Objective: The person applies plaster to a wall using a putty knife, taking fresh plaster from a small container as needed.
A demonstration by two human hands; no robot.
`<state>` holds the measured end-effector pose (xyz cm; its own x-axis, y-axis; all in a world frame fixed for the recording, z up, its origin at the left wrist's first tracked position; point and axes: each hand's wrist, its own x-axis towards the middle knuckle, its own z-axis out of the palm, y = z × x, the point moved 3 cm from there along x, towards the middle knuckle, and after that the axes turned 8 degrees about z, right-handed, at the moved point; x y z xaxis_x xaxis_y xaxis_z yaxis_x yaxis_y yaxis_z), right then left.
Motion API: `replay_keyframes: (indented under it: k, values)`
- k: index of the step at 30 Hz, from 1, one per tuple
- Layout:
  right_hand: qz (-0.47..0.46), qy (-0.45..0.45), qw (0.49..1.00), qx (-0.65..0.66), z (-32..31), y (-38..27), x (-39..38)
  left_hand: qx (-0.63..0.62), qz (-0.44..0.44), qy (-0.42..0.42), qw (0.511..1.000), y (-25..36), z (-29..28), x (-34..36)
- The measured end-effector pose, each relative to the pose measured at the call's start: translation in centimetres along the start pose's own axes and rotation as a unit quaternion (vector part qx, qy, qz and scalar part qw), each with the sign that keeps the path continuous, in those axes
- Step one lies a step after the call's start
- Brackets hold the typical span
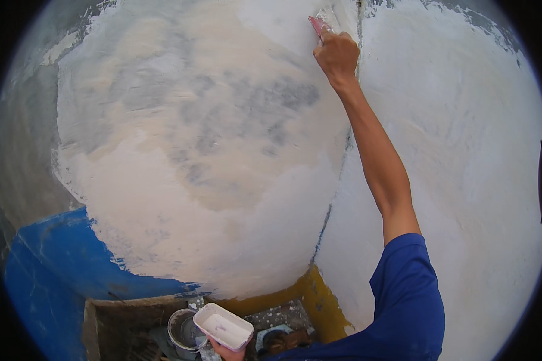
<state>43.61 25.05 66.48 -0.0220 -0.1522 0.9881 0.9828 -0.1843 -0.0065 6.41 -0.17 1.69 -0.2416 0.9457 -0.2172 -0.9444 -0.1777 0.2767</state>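
Note:
My right hand (337,55) is stretched up high and grips a putty knife with a pink handle (318,26), its blade pressed on the white-coated wall (211,132) close to the inside corner. Low down, my left hand (226,350) holds a small white rectangular tray (223,325) with white putty in it. Only the fingers of that hand show under the tray.
The corner seam (343,162) runs down between the left wall and the right wall (464,150). A blue-painted band (60,265) and a yellow skirting (322,304) lie at the bottom. A round bucket (183,330) sits on the floor beside the tray.

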Motion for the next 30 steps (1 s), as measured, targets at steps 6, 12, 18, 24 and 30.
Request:
replay_keyframes:
  k: [6, 12, 18, 24, 30]
  values:
    - [0.178, -0.009, 0.976, 0.124, -3.1, 5.7, 0.1, 0.027, -0.042, -0.061, 0.997, -0.9, -0.3, 0.0]
    - [0.216, -0.019, 0.974, 0.064, -0.6, 5.8, 4.4, 0.040, -0.063, 0.029, 0.997, -0.9, -2.6, 0.9]
    - [0.166, -0.023, 0.972, 0.167, -3.0, 1.4, 0.8, 0.036, -0.044, 0.075, 0.996, -0.8, -1.7, 0.1]
    - [0.047, 0.026, 0.998, 0.031, -1.7, 1.1, 1.6, 0.002, -0.070, 0.060, 0.996, -0.6, -2.2, 0.0]
    - [-0.035, -0.044, 0.992, 0.112, -3.5, -4.2, -1.1, -0.023, -0.030, -0.033, 0.999, -1.5, -0.2, 0.7]
